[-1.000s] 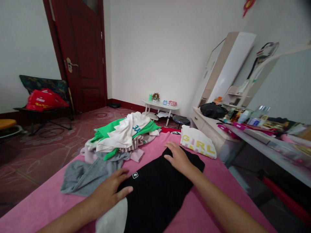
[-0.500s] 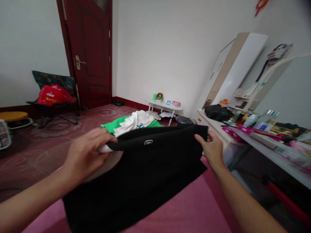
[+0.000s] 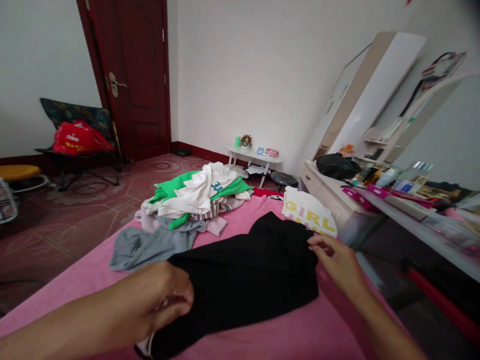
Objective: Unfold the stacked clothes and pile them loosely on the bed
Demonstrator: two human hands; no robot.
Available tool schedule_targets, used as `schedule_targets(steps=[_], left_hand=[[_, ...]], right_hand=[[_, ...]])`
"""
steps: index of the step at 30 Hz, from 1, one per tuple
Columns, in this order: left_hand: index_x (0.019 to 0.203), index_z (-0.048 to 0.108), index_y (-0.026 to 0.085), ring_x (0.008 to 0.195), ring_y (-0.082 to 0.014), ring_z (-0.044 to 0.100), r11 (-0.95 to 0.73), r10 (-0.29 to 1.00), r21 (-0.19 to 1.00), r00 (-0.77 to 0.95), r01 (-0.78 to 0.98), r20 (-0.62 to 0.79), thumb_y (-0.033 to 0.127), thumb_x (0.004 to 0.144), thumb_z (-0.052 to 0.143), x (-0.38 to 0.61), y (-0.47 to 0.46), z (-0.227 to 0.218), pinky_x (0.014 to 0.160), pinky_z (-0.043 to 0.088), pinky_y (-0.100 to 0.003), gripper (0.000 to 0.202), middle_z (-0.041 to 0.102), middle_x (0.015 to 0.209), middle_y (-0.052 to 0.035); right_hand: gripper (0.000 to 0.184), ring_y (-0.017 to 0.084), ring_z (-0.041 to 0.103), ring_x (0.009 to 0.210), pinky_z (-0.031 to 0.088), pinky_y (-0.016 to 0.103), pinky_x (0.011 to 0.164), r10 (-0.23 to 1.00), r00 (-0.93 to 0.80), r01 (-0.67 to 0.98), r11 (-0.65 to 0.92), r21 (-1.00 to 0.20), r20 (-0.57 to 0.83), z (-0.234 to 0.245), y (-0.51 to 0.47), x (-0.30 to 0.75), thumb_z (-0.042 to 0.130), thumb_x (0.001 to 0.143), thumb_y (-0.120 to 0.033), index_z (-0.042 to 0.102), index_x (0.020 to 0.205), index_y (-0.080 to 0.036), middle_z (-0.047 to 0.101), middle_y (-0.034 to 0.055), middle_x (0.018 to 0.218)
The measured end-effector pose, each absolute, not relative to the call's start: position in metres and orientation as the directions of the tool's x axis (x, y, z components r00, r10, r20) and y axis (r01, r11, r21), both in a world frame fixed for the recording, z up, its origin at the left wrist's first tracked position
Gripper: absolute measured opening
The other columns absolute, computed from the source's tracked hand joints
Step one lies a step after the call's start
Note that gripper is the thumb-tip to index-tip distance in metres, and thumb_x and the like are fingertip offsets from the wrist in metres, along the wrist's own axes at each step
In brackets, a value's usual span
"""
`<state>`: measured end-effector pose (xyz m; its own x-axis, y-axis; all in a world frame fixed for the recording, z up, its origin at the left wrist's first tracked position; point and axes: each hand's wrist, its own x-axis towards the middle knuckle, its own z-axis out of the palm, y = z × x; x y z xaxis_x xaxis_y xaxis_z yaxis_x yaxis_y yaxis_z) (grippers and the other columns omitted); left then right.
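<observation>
A black piece of clothing [image 3: 247, 275], its exact kind not plain from its folds, lies loosely spread over the pink bed cover [image 3: 232, 345]. My left hand [image 3: 165, 295] is closed on its near left side, thumb and fingers pinched together. At the far right edge, my right hand [image 3: 333, 255] pinches the black cloth between thumb and fingertips. Just under my left hand, a small pale strip shows at the garment's lower left corner. Beyond the cloth lies a white shirt [image 3: 309, 212] with yellow and pink letters.
A heap of clothes, with a white shirt [image 3: 204, 187], green cloth [image 3: 170, 187] and a grey garment [image 3: 157, 245], lies on the bed's far left. A cluttered dressing table [image 3: 405, 220] stands at right. A low white table [image 3: 255, 156] is by the far wall.
The black garment, held up before by both hands, has come down onto the bed. The clothes heap and lettered shirt behind it now show.
</observation>
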<state>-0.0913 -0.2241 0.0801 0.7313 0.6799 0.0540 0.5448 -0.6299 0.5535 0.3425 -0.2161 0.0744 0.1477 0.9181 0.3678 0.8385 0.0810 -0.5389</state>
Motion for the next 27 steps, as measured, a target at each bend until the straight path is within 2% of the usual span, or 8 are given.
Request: schedule_targets(steps=[5, 7, 9, 13, 16, 20, 24, 27], left_hand=[[0.129, 0.054, 0.029, 0.119, -0.0279, 0.051, -0.694, 0.698, 0.400, 0.696, 0.599, 0.168, 0.028, 0.079, 0.060, -0.061, -0.194, 0.077, 0.098, 0.042, -0.038, 0.051, 0.049, 0.138, -0.0080], [0.134, 0.048, 0.025, 0.109, -0.0290, 0.058, -0.612, 0.773, 0.377, 0.626, 0.695, 0.101, 0.028, 0.074, 0.064, -0.059, -0.183, 0.059, 0.090, 0.046, -0.038, 0.063, 0.055, 0.129, -0.0112], [0.116, 0.059, 0.021, 0.087, -0.0236, 0.064, -0.549, 0.807, 0.405, 0.589, 0.731, 0.030, 0.025, 0.080, 0.054, -0.062, -0.175, 0.046, 0.075, 0.048, -0.032, 0.037, 0.066, 0.101, -0.0082], [0.083, 0.059, 0.019, 0.066, -0.0172, 0.060, -0.525, 0.829, 0.483, 0.550, 0.701, 0.104, 0.021, 0.089, 0.038, -0.079, -0.165, 0.052, 0.063, 0.043, -0.026, 0.022, 0.062, 0.071, -0.0020], [0.088, 0.059, 0.020, 0.071, -0.0173, 0.060, -0.516, 0.852, 0.488, 0.477, 0.704, 0.215, 0.026, 0.091, 0.037, -0.088, -0.166, 0.065, 0.067, 0.045, -0.028, 0.023, 0.064, 0.079, -0.0028], [0.126, 0.053, 0.021, 0.114, -0.0287, 0.055, -0.593, 0.805, 0.360, 0.547, 0.721, 0.229, 0.037, 0.079, 0.060, -0.081, -0.171, 0.055, 0.093, 0.044, -0.038, 0.050, 0.056, 0.128, -0.0121], [0.114, 0.062, 0.020, 0.095, -0.0278, 0.065, -0.552, 0.815, 0.362, 0.578, 0.752, 0.042, 0.032, 0.081, 0.056, -0.062, -0.163, 0.041, 0.081, 0.049, -0.036, 0.035, 0.067, 0.104, -0.0117], [0.096, 0.063, 0.019, 0.084, -0.0224, 0.065, -0.482, 0.865, 0.551, 0.472, 0.682, 0.172, 0.026, 0.086, 0.044, -0.065, -0.144, 0.050, 0.075, 0.049, -0.031, 0.022, 0.069, 0.089, -0.0063]], right_hand=[[0.030, 0.019, 0.062, 0.086, 0.046, 0.030, 0.077, 0.980, -0.176, 0.910, 0.199, -0.363, 0.096, 0.069, -0.211, 0.285, 0.062, 0.070, -0.022, 0.063, 0.099, -0.026, 0.064, 0.0019, 0.101], [0.053, 0.019, 0.061, 0.084, 0.045, 0.029, 0.072, 0.989, -0.143, 0.943, 0.129, -0.307, -0.022, 0.061, -0.209, 0.280, 0.071, 0.061, -0.024, 0.060, 0.113, -0.027, 0.062, 0.0022, 0.106], [0.061, 0.017, 0.061, 0.079, 0.044, 0.028, 0.067, 0.995, -0.088, 0.954, 0.072, -0.290, -0.041, 0.055, -0.206, 0.283, 0.074, 0.059, -0.026, 0.057, 0.118, -0.027, 0.061, 0.0028, 0.107], [0.027, 0.014, 0.058, 0.066, 0.042, 0.026, 0.061, 0.984, 0.017, 0.924, 0.053, -0.379, 0.178, 0.057, -0.206, 0.297, 0.066, 0.071, -0.030, 0.060, 0.097, -0.022, 0.063, 0.0015, 0.089], [0.019, 0.014, 0.057, 0.058, 0.038, 0.025, 0.055, 0.979, 0.039, 0.905, 0.051, -0.423, 0.201, 0.063, -0.213, 0.296, 0.058, 0.080, -0.038, 0.056, 0.071, -0.022, 0.060, -0.0020, 0.062], [0.017, 0.013, 0.058, 0.046, 0.037, 0.024, 0.050, 0.969, -0.140, 0.906, 0.042, -0.422, -0.204, 0.065, -0.220, 0.274, 0.059, 0.079, -0.034, 0.064, 0.067, -0.022, 0.059, -0.0035, 0.048], [0.040, 0.020, 0.069, 0.082, 0.050, 0.031, 0.074, 0.991, -0.127, 0.865, 0.096, -0.493, -0.030, 0.064, -0.212, 0.260, 0.059, 0.078, -0.032, 0.064, 0.116, -0.022, 0.072, 0.0062, 0.101], [0.075, 0.025, 0.042, 0.133, 0.036, 0.041, 0.107, 0.980, -0.146, 0.857, 0.194, -0.477, 0.136, 0.062, -0.205, 0.267, 0.063, 0.074, -0.032, 0.037, 0.144, -0.022, 0.039, 0.0094, 0.149]])
